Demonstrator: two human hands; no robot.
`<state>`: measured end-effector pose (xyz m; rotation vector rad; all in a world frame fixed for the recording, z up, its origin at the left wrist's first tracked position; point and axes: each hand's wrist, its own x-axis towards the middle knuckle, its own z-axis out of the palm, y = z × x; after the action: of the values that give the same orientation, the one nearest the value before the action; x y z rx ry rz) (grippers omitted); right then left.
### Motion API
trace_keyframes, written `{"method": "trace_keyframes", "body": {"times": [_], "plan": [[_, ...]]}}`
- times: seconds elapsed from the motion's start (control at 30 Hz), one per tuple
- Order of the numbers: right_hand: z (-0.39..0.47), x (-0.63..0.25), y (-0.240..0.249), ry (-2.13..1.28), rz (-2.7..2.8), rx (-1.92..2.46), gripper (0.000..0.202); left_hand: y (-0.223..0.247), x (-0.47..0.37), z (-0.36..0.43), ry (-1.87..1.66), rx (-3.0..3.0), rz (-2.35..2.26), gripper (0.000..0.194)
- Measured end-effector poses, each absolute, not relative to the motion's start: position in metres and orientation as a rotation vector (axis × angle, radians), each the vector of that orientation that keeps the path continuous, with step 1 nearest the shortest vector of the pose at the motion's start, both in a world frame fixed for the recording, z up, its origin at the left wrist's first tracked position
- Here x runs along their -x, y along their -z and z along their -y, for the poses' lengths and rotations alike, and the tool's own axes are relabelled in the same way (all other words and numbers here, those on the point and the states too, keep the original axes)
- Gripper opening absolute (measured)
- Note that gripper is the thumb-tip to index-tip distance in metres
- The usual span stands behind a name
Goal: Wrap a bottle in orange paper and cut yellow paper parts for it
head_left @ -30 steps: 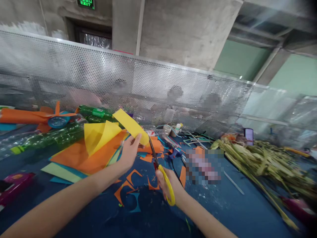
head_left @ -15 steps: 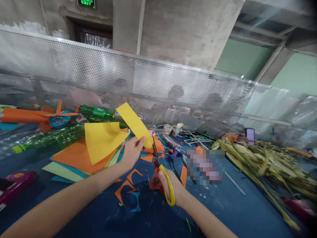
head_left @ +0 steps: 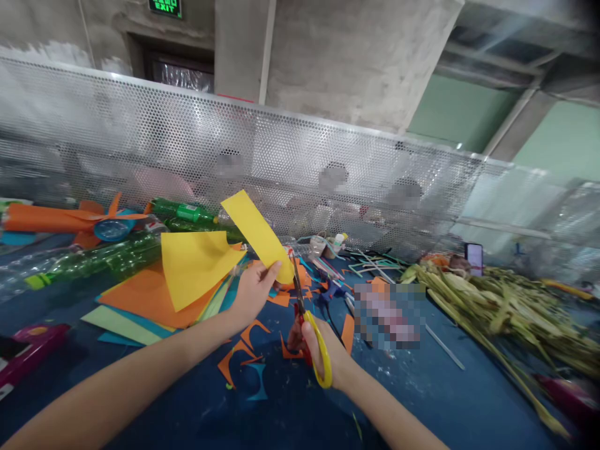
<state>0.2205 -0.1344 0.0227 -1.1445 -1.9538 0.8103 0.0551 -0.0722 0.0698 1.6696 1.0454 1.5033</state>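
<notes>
My left hand (head_left: 254, 289) pinches a yellow paper strip (head_left: 255, 228) near its lower end, with the strip slanting up to the left. My right hand (head_left: 321, 347) grips a pair of scissors (head_left: 323, 356) with yellow and red handles. The scissors' blades point upward, right beside the rounded lower end of the strip. Left of my left hand, a larger yellow sheet (head_left: 197, 265) lies on a stack of coloured paper, with an orange sheet (head_left: 150, 297) below it. Orange scraps (head_left: 241, 353) and a blue scrap (head_left: 257, 382) lie under my hands.
Green plastic bottles (head_left: 112, 256) and an orange paper propeller model (head_left: 94, 219) lie at the left. Dried husks (head_left: 487, 300) and a phone (head_left: 474, 259) are at the right. A blue glue gun (head_left: 334, 290) rests mid-table. Behind stands a perforated metal screen (head_left: 290, 150), with people beyond it.
My left hand and the yellow strip have shifted slightly to the right. The scissors' blades look closer together now, and the right hand stays almost in place.
</notes>
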Motion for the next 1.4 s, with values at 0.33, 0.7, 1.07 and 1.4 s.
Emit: {"method": "trace_keyframes", "body": {"times": [0.33,0.7,1.07,1.4], "plan": [[0.134,-0.221,-0.016,-0.826,1.825,1.269,0.046,-0.07,-0.056,0.074,-1.508,-1.638,-0.98,0.038],[0.136,-0.219,-0.023,-0.827,1.8,1.281,0.048,-0.073,-0.056,0.075,-1.506,-1.547,-0.968,0.035],[0.134,-0.218,-0.028,-0.68,1.82,1.315,0.048,-0.07,-0.052,0.066,-1.517,-1.543,-1.048,0.033],[0.113,-0.215,-0.023,-1.009,1.35,1.199,0.048,-0.055,-0.061,0.06,-1.141,-1.447,-0.828,0.032]]}}
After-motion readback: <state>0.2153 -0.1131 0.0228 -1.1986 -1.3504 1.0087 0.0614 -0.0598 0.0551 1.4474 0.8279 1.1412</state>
